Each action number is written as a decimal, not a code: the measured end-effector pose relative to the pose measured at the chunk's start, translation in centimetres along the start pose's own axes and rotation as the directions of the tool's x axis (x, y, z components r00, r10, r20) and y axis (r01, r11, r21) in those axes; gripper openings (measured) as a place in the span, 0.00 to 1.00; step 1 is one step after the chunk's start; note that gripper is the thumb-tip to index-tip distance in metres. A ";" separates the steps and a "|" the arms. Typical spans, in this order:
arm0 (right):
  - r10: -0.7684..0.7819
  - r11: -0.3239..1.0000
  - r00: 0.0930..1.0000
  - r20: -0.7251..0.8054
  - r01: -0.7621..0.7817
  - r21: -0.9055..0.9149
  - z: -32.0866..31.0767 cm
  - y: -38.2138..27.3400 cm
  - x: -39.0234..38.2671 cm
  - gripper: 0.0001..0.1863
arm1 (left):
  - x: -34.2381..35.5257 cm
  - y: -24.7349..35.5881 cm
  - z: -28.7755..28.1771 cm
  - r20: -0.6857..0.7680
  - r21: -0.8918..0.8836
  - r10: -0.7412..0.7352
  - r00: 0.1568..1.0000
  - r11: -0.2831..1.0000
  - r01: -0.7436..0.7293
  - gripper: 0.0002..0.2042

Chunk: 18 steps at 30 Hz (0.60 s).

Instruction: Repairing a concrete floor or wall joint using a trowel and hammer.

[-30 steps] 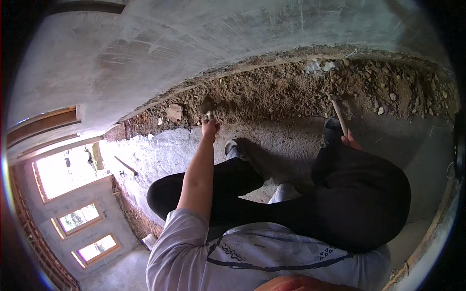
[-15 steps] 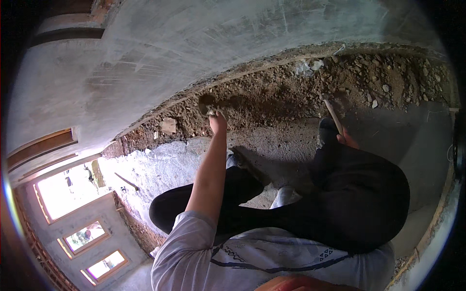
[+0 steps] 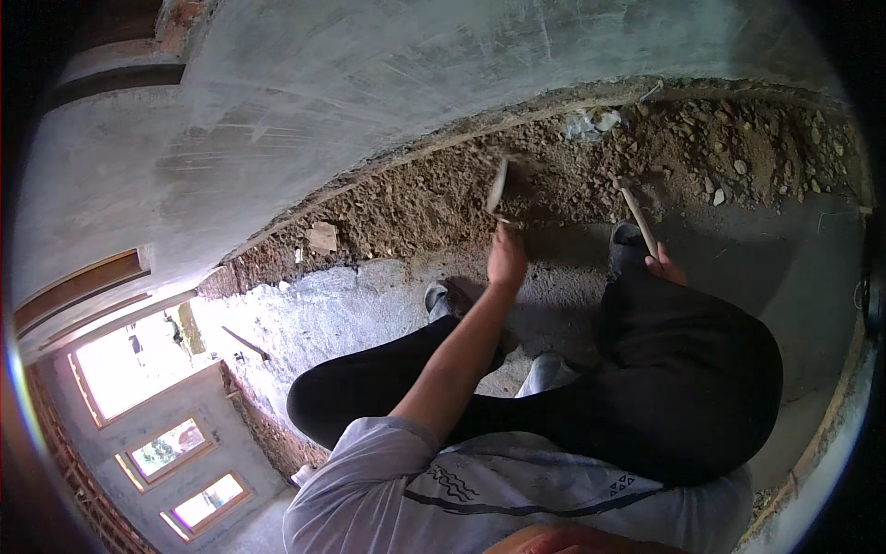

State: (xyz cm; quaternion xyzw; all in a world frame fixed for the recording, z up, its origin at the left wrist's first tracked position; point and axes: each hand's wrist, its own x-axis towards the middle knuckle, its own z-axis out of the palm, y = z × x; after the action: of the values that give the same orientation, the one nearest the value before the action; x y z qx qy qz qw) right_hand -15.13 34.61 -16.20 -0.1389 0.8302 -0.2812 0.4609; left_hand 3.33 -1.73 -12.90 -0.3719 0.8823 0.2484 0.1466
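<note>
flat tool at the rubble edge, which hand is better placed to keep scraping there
Left. The left hand already holds the flat tool against the rubble, while the right hand sits back by the knee gripping a wooden handle.

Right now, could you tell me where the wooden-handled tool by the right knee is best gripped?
Probably low on the wooden handle, from the knee side, where the right hand already closes on it. The shaft slants away into the rubble, so only its near end is free.

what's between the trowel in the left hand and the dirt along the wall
Nothing visible. The left hand holds the trowel with its blade right at the dirt; the right hand with its wooden handle stays off to the side.
</note>
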 end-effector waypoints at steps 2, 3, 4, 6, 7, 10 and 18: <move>0.072 0.989 0.995 0.065 -0.079 0.123 0.5 -1.9 0.1 0.61 | -1.2 0.0 1.0 -0.121 -0.025 0.052 0.991 0.998 -0.056 0.30; 0.038 0.990 0.997 0.061 -0.046 0.137 0.5 -1.7 0.0 0.62 | -1.3 0.1 0.7 -0.122 -0.026 0.050 0.991 0.998 -0.054 0.30; 0.004 0.988 0.998 0.057 -0.013 0.151 0.5 -1.6 0.0 0.62 | -1.4 0.1 0.3 -0.152 -0.102 0.016 0.988 0.994 -0.032 0.29; 0.002 0.999 1.000 0.008 -0.002 0.048 -0.2 1.3 -0.2 0.62 | -0.9 1.7 -1.7 -0.171 -0.301 -0.096 0.981 0.953 0.041 0.20; -0.019 0.998 0.999 -0.032 0.017 -0.054 -0.5 2.7 -0.2 0.61 | 0.6 0.4 -1.4 -0.375 -0.351 -0.071 0.924 0.934 -0.071 0.16; 0.005 0.998 0.989 -0.145 0.004 0.061 0.7 2.7 -0.4 0.59 | 5.2 -7.0 -5.5 -0.485 -0.391 -0.267 0.833 0.918 0.066 0.15; -0.235 0.962 0.957 -0.170 0.204 -0.179 -1.6 1.4 -1.9 0.46 | 11.5 -15.2 -6.4 -0.346 -0.151 -0.359 0.867 0.933 0.326 0.18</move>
State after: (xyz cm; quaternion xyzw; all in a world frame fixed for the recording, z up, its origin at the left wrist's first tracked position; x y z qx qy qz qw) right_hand -15.35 37.20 -15.04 -0.2394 0.8695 -0.2753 0.3330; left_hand 6.08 -21.02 -17.68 -0.5686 0.8021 0.1827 0.0039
